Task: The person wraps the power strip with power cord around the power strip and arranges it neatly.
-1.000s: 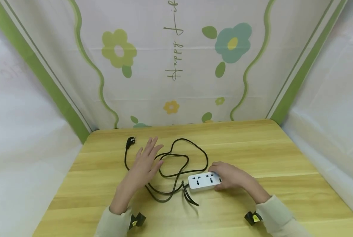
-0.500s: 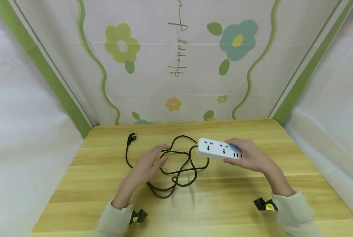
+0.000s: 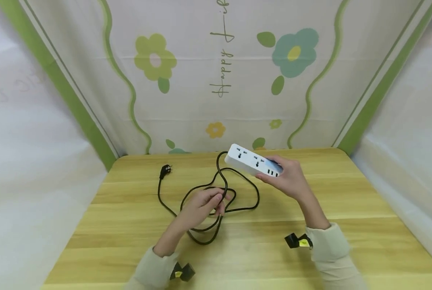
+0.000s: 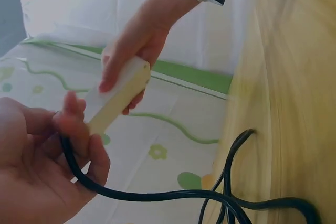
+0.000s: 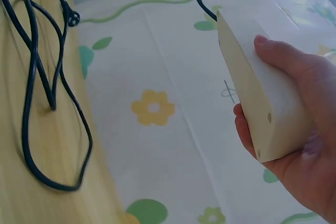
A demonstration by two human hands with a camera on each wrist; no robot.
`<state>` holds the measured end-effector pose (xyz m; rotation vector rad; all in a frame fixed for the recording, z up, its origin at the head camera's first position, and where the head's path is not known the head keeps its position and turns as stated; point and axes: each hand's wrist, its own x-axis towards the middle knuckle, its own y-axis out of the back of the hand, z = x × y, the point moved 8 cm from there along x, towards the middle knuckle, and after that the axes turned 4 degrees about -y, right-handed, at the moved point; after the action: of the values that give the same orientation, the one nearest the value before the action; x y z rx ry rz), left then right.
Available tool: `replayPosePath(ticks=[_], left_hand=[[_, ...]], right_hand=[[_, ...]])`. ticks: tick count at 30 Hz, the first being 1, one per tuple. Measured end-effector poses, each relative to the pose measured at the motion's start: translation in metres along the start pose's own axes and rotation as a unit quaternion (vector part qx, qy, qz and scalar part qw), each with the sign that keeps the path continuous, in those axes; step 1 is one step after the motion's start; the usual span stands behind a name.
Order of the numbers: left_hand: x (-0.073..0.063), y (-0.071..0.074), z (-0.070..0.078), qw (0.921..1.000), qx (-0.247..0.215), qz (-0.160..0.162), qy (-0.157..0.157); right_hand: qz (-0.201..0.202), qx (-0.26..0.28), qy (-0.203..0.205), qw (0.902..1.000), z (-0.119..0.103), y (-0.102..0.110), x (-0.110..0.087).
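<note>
My right hand (image 3: 290, 177) grips the USB-port end of a white power strip (image 3: 250, 159), raised above the table and tilted, sockets facing the head camera. In the right wrist view, thumb and fingers wrap the strip's (image 5: 252, 82) end. A black cord (image 3: 221, 177) runs from the strip's far end down to my left hand (image 3: 203, 207). There the thumb and fingers pinch it, as the left wrist view shows with the cord (image 4: 126, 195) passing between them. Further along, the cord lies in loose loops on the table. Its black plug (image 3: 165, 171) rests at the back left.
The wooden table (image 3: 310, 266) ends at a white curtain (image 3: 187, 104) printed with flowers behind it. White cloth walls (image 3: 412, 133) stand at both sides. A small black wrist-camera mount (image 3: 298, 241) sits by each sleeve.
My right hand has lifted the power strip off the table, up and away, and tilted it. The left hand has moved right and taken hold of the cord.
</note>
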<state>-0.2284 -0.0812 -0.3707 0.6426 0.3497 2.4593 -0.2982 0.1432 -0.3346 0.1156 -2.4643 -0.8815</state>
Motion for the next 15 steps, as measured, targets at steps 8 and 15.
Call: replayPosePath(ticks=[8, 15], left_hand=[[0.004, -0.013, -0.010, 0.9999, -0.009, 0.000, 0.005], [0.007, -0.020, -0.038, 0.9993, -0.014, 0.009, 0.034]], right_hand=[[-0.045, 0.130, -0.118, 0.9835, 0.011, -0.015, 0.000], [-0.123, 0.330, -0.059, 0.9340, -0.016, -0.025, -0.005]])
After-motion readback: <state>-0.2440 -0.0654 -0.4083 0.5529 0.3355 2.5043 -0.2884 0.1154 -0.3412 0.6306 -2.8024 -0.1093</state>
